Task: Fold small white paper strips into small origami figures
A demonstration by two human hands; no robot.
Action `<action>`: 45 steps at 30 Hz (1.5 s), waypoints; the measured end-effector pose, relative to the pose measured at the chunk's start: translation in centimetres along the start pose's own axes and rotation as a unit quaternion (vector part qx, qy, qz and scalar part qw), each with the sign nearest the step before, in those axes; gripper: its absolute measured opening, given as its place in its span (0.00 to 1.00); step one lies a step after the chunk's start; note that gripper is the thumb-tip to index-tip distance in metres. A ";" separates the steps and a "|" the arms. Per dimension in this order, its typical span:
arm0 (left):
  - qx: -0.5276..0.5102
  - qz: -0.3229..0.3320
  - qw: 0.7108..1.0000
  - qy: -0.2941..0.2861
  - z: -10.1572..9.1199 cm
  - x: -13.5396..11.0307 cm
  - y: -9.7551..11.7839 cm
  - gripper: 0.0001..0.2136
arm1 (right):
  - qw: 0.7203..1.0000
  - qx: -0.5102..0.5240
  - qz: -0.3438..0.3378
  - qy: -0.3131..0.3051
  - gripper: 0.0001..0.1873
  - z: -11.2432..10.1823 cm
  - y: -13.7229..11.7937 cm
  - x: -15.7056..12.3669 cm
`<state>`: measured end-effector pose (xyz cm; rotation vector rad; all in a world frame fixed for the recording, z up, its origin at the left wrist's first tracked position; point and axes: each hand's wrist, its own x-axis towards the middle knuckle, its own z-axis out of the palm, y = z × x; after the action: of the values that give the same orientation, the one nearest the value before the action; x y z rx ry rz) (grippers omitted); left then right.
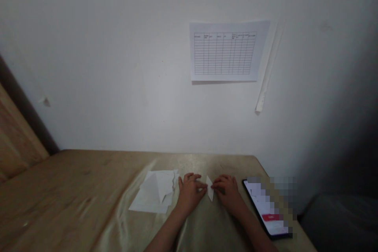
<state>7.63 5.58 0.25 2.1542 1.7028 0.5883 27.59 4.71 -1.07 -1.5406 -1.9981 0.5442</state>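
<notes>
A small folded piece of white paper point(210, 189), shaped like a narrow diamond, is between my two hands over the table. My left hand point(190, 189) pinches its left edge between thumb and forefinger, the other fingers spread above. From the other side my right hand point(226, 191) grips the right edge with its fingertips. Left of my left hand lies a loose stack of white paper sheets point(147, 201), some with torn edges, the top one folded to a point.
A phone point(264, 212) with a lit screen, partly blurred out, lies near the table's right edge. The table point(73, 201) has a shiny brown cover and meets a white wall. On the wall hangs a printed chart point(224, 53). Wooden boards point(17, 134) stand at the left.
</notes>
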 end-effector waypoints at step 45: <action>-0.024 0.040 0.998 -0.042 -0.8 0.2 0.5 0.03 | 0.995 -0.092 -0.034 0.016 0.09 0.2 -1.1 -0.1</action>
<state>7.67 5.70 1.23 2.1886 1.5504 0.5466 26.65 4.32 -0.61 -1.5697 -2.1164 0.3132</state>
